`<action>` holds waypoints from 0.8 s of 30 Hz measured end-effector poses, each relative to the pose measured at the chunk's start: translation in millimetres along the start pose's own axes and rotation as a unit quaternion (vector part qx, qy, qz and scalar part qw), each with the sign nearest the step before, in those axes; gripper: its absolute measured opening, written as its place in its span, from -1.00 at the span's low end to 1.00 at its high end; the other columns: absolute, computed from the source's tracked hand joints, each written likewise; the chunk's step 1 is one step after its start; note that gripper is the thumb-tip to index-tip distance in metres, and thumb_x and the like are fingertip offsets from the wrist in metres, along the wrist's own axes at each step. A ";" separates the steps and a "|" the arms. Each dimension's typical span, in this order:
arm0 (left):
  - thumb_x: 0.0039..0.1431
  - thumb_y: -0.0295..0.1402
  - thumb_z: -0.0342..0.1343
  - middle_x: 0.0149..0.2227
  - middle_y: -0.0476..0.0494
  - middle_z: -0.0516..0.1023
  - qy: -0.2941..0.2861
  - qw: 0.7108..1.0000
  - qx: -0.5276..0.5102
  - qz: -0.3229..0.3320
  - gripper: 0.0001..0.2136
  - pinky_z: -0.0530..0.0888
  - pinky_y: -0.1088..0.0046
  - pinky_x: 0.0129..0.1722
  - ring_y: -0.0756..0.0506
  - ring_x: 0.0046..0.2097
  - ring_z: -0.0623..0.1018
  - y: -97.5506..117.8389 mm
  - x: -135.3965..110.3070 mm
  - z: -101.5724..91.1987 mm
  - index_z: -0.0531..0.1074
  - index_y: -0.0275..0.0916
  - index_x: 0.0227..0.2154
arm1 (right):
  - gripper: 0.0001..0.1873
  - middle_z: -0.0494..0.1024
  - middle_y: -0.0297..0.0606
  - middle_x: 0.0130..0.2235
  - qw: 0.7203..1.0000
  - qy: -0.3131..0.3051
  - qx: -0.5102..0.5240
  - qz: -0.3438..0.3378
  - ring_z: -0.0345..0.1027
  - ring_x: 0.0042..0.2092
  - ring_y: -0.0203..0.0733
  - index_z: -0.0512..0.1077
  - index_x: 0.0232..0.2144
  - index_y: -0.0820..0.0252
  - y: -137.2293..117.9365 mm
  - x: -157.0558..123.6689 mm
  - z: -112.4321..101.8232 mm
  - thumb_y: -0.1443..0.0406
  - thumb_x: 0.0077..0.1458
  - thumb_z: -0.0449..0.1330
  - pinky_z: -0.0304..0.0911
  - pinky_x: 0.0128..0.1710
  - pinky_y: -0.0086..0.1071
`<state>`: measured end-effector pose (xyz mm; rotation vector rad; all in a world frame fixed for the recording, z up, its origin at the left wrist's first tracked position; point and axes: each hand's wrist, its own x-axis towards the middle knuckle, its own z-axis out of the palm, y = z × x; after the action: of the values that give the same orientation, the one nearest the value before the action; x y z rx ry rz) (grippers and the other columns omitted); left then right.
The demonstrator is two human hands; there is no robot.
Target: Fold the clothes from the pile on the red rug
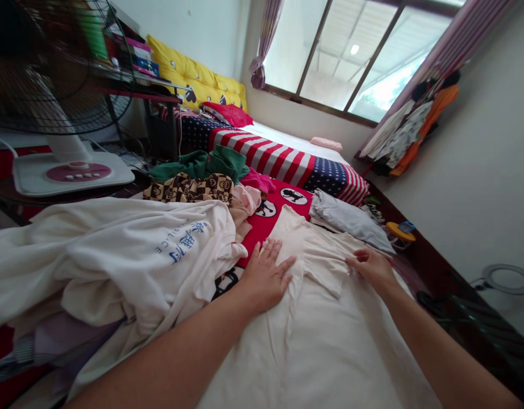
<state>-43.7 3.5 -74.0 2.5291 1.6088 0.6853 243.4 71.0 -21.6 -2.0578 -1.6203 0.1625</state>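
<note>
Has a cream T-shirt (330, 346) laid out straight ahead on a red printed cloth (265, 228), probably to have its whole width within reach of both arms. Presses the left hand (266, 278) flat on the shirt, with fingers spread and gripping nothing, likely to pin the thin fabric against slipping. Seems to pinch the cloth beside a sleeve between the thumb and fingers of the right hand (370, 270), perhaps to control one edge without bunching the rest; cannot tell how many layers are caught. Has a white top with blue lettering (117, 244) heaped at the left, with a brown patterned garment (189, 187) and a green garment (219, 162) behind, and a light grey folded garment (347, 218) beyond the right hand, perhaps to separate folded from loose.
</note>
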 end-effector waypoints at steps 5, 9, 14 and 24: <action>0.29 -0.11 -0.12 0.33 -0.19 0.06 0.005 1.000 -0.005 0.002 -0.58 -0.02 -0.02 0.26 -0.25 0.35 0.01 -0.9 -0.4 1.9 0.25 0.06 0.18 | -0.70 0.49 -0.19 -0.21 0.969 -0.014 -0.060 -0.239 0.38 -0.31 -0.15 0.42 -0.30 0.09 -27.0 -47.6 -4.4 0.04 -0.01 0.20 0.26 -0.31 -0.33; 0.27 -0.05 -0.10 0.32 -0.23 0.09 0.019 1.000 -0.021 0.008 -0.56 -0.01 -0.08 0.25 -0.28 0.34 0.05 0.8 0.8 -3.9 0.28 0.01 0.16 | -0.79 0.49 -0.27 -0.24 0.936 -0.154 -0.045 -0.314 0.37 -0.30 -0.20 0.44 -0.26 0.05 -38.0 -81.1 6.7 0.12 0.07 0.18 0.25 -0.30 -0.37; 0.32 -0.17 -0.13 0.28 -0.18 0.20 0.094 0.992 -0.059 0.067 -0.63 -0.09 0.04 0.30 -0.17 0.33 0.07 4.2 6.1 -20.9 0.36 -0.10 0.09 | -0.81 0.47 -0.23 -0.32 0.925 -0.088 0.040 -0.367 0.35 -0.29 -0.21 0.42 -0.35 0.14 -33.9 -81.6 4.5 0.29 0.20 0.01 0.23 -0.27 -0.36; 0.22 0.03 -0.09 0.31 -0.40 0.07 -0.029 0.998 -0.033 0.051 -0.40 -0.05 0.02 0.29 -0.34 0.34 0.01 6.0 6.6 -2.1 0.26 -0.25 0.19 | -0.71 0.45 -0.32 -0.48 0.927 -0.157 -0.026 -0.341 0.28 -0.44 -0.27 0.47 -0.49 0.16 -56.2 -37.5 1.9 0.17 0.16 0.08 0.14 -0.42 -0.41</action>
<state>-37.2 6.1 -68.2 2.5732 1.4249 0.6562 183.0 45.3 -5.5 -1.4298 -2.4592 0.2055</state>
